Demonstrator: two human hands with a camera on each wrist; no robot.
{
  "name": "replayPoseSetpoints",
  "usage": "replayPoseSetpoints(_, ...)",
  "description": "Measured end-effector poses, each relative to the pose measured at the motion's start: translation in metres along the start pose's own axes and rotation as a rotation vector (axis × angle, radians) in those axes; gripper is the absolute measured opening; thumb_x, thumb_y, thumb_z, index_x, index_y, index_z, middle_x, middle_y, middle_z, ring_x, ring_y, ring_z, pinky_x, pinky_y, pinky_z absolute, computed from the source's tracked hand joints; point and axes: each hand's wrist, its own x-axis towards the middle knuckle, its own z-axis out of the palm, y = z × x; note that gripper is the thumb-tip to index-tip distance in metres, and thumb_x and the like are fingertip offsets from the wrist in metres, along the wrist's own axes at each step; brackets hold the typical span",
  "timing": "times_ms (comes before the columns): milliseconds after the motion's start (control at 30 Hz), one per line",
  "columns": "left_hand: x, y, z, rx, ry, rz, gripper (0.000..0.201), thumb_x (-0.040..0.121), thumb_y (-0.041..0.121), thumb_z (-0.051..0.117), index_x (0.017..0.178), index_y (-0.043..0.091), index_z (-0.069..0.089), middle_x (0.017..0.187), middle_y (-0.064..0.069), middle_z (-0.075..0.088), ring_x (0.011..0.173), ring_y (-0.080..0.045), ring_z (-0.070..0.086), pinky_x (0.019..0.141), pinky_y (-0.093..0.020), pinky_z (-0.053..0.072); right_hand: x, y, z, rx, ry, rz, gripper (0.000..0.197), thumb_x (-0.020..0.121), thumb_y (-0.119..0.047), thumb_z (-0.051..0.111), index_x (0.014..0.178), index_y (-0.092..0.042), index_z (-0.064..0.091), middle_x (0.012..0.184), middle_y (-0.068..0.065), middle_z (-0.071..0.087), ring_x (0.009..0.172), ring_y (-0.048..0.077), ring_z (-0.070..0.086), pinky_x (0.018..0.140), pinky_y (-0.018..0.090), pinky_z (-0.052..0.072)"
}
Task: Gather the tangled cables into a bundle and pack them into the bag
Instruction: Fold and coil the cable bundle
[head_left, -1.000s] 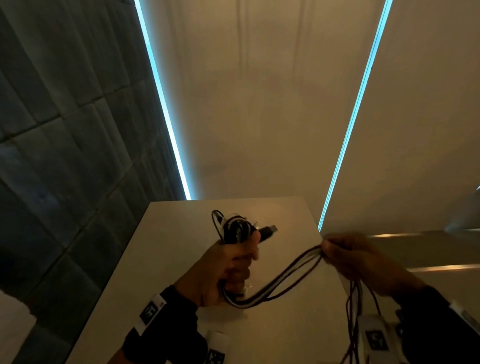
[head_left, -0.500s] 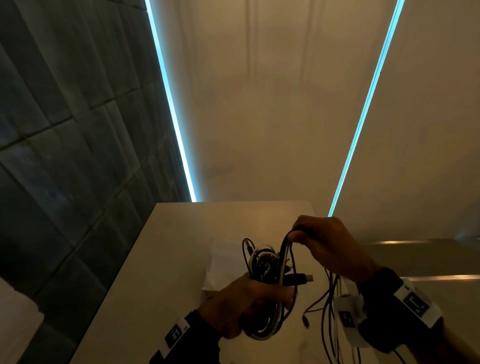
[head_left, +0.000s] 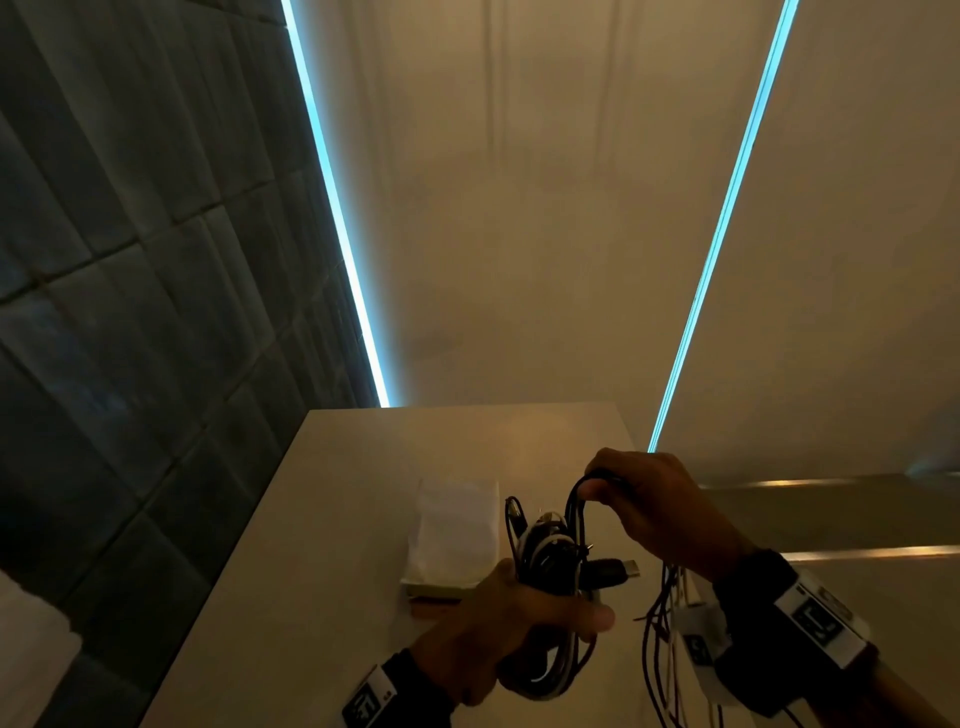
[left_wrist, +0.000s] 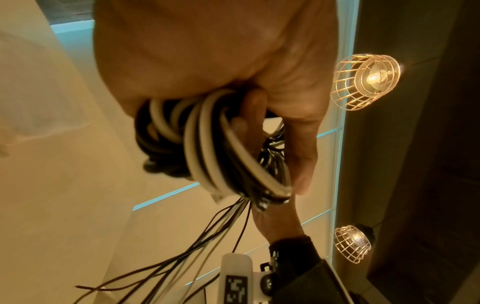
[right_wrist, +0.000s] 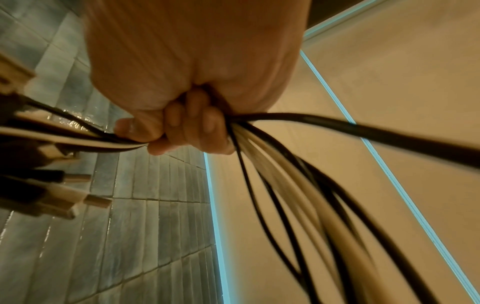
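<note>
In the head view, a dark tiled wall fills the left of the frame. Low and centre, a pale table holds a flat white bag, lying apart from the hands and not yet touched. Just right of it, the left hand has its fingers curled tight round a coil of black and white cables, held above the table. Right again, the right hand pinches a loop of the same strands over the coil's top, fingers closed on them. Loose tails hang at lower right. The bundling looks well under way, though unfinished; packing has not begun.
</note>
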Motion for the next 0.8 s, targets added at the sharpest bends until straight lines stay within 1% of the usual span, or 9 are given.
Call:
replayPoseSetpoints(100, 0.003, 0.000, 0.000, -0.008, -0.026, 0.002, 0.029, 0.062, 0.037, 0.080, 0.090, 0.032, 0.077, 0.100, -0.010, 0.066, 0.097, -0.028, 0.057, 0.092, -0.036, 0.042, 0.001, 0.003, -0.002, -0.019, 0.001, 0.008, 0.031, 0.090, -0.050, 0.047, 0.082, -0.023, 0.061, 0.063, -0.021, 0.051, 0.053, -0.004, 0.050, 0.050, 0.011, 0.038)
replayPoseSetpoints(200, 0.006, -0.004, -0.002, -0.038, -0.076, 0.037, 0.020, 0.074, 0.026, 0.069, 0.092, 0.017, 0.071, 0.086, -0.001, 0.071, 0.089, -0.016, 0.066, 0.083, -0.026, 0.049, 0.002, 0.005, -0.002, -0.006, -0.012, 0.001, 0.031, 0.091, -0.052, 0.046, 0.082, -0.026, 0.060, 0.062, -0.020, 0.053, 0.053, 0.001, 0.052, 0.050, 0.018, 0.041)
replayPoseSetpoints(300, 0.007, -0.011, -0.004, -0.246, -0.099, 0.041, 0.026, 0.079, 0.023, 0.067, 0.099, 0.007, 0.065, 0.082, -0.005, 0.071, 0.085, -0.021, 0.068, 0.084, -0.035, 0.052, 0.001, 0.008, -0.001, 0.048, -0.007, 0.081, 0.029, 0.092, -0.050, 0.051, 0.078, -0.026, 0.060, 0.055, -0.016, 0.052, 0.050, 0.005, 0.050, 0.048, 0.013, 0.036)
replayPoseSetpoints(367, 0.008, -0.012, -0.006, -0.427, -0.100, 0.028, 0.018, 0.081, 0.023, 0.065, 0.087, 0.007, 0.064, 0.082, -0.012, 0.070, 0.072, -0.024, 0.068, 0.072, -0.038, 0.055, -0.004, 0.010, -0.002, 0.104, 0.009, 0.179, 0.031, 0.091, -0.047, 0.053, 0.071, -0.024, 0.059, 0.054, -0.012, 0.051, 0.049, 0.005, 0.047, 0.049, 0.011, 0.033)
replayPoseSetpoints(467, 0.011, -0.013, -0.013, -0.549, -0.073, -0.014, 0.024, 0.081, 0.032, 0.065, 0.077, 0.010, 0.055, 0.057, 0.000, 0.051, 0.043, -0.009, 0.046, 0.046, -0.023, 0.043, -0.014, 0.011, -0.001, 0.182, -0.033, 0.287, 0.030, 0.085, -0.048, 0.051, 0.065, -0.027, 0.059, 0.052, -0.011, 0.050, 0.049, 0.005, 0.044, 0.050, 0.013, 0.033)
replayPoseSetpoints(533, 0.013, -0.013, -0.022, -0.518, -0.012, -0.019, 0.031, 0.084, 0.038, 0.066, 0.071, 0.015, 0.051, 0.049, 0.005, 0.034, 0.037, -0.007, 0.031, 0.040, -0.020, 0.032, -0.023, 0.012, -0.002, 0.299, -0.086, 0.382, 0.039, 0.084, -0.051, 0.052, 0.067, -0.018, 0.063, 0.050, -0.009, 0.045, 0.046, 0.004, 0.039, 0.047, 0.013, 0.031)
replayPoseSetpoints(633, 0.011, -0.012, -0.035, -0.435, 0.096, 0.036, 0.049, 0.075, 0.047, 0.077, 0.059, 0.020, 0.038, 0.050, 0.004, 0.020, 0.039, -0.010, 0.018, 0.049, -0.028, 0.015, -0.046, 0.017, -0.007, 0.694, -0.173, 0.567, 0.052, 0.085, -0.057, 0.056, 0.076, -0.007, 0.066, 0.055, -0.004, 0.034, 0.047, 0.011, 0.027, 0.043, 0.022, 0.026)
replayPoseSetpoints(700, 0.012, -0.014, -0.042, -0.441, 0.138, 0.051, 0.055, 0.070, 0.048, 0.081, 0.053, 0.023, 0.035, 0.049, 0.005, 0.017, 0.041, -0.012, 0.014, 0.058, -0.036, 0.010, -0.058, 0.019, -0.009, 0.882, -0.116, 0.632, 0.059, 0.076, -0.062, 0.062, 0.084, -0.003, 0.068, 0.059, 0.001, 0.030, 0.050, 0.016, 0.021, 0.046, 0.028, 0.021)
replayPoseSetpoints(800, 0.017, -0.015, -0.041, -0.482, 0.204, 0.051, 0.060, 0.062, 0.053, 0.085, 0.052, 0.023, 0.034, 0.050, 0.005, 0.017, 0.045, -0.013, 0.011, 0.062, -0.038, 0.008, -0.061, 0.003, -0.002, 0.692, 0.182, 0.586, 0.041, 0.074, -0.059, 0.069, 0.084, -0.020, 0.074, 0.055, -0.005, 0.041, 0.047, 0.010, 0.033, 0.047, 0.027, 0.027)
